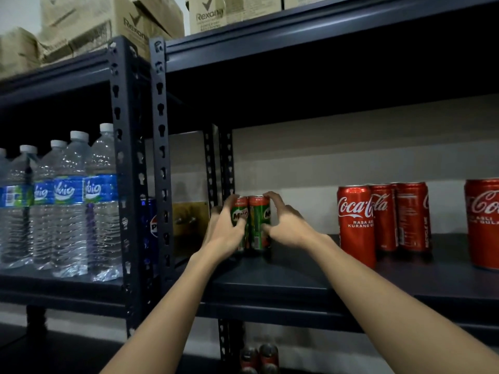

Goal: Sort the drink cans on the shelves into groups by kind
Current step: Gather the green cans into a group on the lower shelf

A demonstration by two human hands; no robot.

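Two green Milo cans stand side by side at the left end of the dark shelf [297, 279]. My left hand [225, 230] curls round the left Milo can [240, 211]. Beside it, my right hand [286, 222] wraps the right Milo can [258, 222], fingers arched over its top. Red Coca-Cola cans [356, 222] stand in a group further right on the same shelf, and one more Coca-Cola can [483, 222] is at the right edge. A blue Pepsi can [152, 225] shows partly behind the rack uprights.
Perforated steel uprights [162, 157] divide the racks. Several water bottles [70, 203] fill the left rack's shelf. Cardboard boxes [140, 25] sit on the top shelves. More red cans [259, 356] stand on a lower shelf. A brown box [190, 220] sits behind the uprights.
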